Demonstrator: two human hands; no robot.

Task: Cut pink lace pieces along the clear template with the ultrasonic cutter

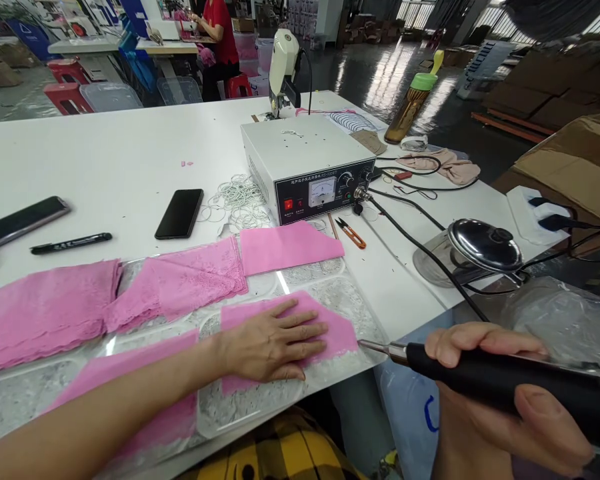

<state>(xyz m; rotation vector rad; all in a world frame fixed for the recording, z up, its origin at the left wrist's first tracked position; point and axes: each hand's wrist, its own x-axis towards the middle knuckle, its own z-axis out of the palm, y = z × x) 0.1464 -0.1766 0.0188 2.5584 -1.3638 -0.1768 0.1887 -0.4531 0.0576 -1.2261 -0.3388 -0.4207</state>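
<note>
My left hand (276, 340) lies flat with spread fingers on a pink fabric piece (337, 327), pressing it to a clear plastic sheet (365, 310) over the table. In my right hand (500, 373) is a black-handled ultrasonic cutter (460, 373), fingers wrapped round its handle. Its metal tip touches or nearly touches the right edge of the pink piece. Under my left forearm lies another pink piece (173, 420), partly hidden. Further back sit one more cut piece (290, 248), lace-edged pink fabric (200, 277) and a pink stack (45, 307) at the left.
An ultrasonic machine (325, 193) stands behind the fabric, its black cable running to the cutter. Orange snips (351, 233), a phone (180, 213), a marker (73, 243) and loose elastic cord (240, 203) lie around it. A lidded glass pot (480, 250) and power strip (530, 220) occupy the right edge.
</note>
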